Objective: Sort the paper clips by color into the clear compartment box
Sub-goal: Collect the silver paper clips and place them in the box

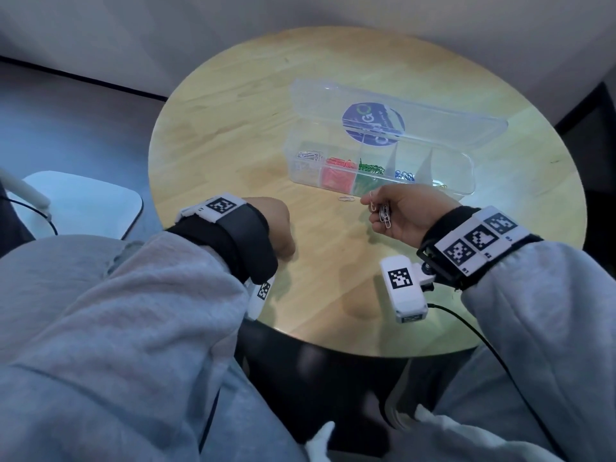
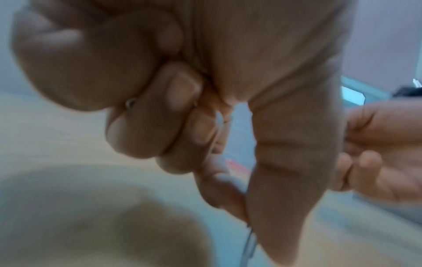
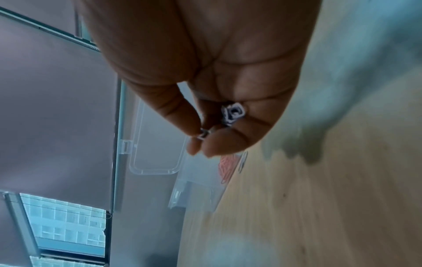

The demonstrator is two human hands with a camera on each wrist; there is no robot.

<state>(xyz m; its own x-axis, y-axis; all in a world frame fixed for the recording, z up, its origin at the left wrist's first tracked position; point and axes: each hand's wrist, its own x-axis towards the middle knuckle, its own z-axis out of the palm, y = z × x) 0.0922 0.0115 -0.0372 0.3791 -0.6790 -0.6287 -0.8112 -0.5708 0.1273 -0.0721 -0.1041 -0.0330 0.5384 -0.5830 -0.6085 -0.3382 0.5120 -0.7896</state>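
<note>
1. Head view: the clear compartment box (image 1: 380,175) lies on the round table (image 1: 233,128), lid open, its long axis running left to right, tilted slightly away at the right.
2. Its compartments hold, left to right, white, red, green and blue clips.
3. The right hand (image 1: 405,215) pinches a bunch of white paper clips (image 1: 384,215), which hang downward.
4. One loose clip (image 1: 346,198) lies flat just before the box, lengthwise left-right.
5. The left hand (image 1: 278,228) is curled; its grip pinches a thin clip (image 2: 250,245).
</note>
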